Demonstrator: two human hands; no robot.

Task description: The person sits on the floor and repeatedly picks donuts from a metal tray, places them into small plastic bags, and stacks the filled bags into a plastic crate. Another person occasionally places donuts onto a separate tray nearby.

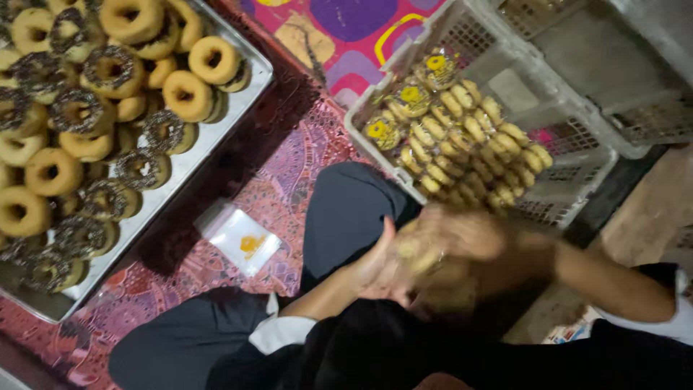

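Head view, lower centre of frame: left hand (379, 271) and right hand (462, 235) together clasp a blurred doughnut (417, 253), fingers curled around it, below the packed-doughnut crate (574, 191).

The floor was covered by a patterned mat (281, 173); a brighter mat (339, 32) was laid beyond, dimly lit.

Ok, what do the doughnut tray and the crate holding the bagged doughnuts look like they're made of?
Tray: looks like bare metal, probably aluminium or steel; dull grey sheen, thin raised rim. Crate: looks like moulded plastic; matte off-white walls with a perforated grid. Both hands are blurred.
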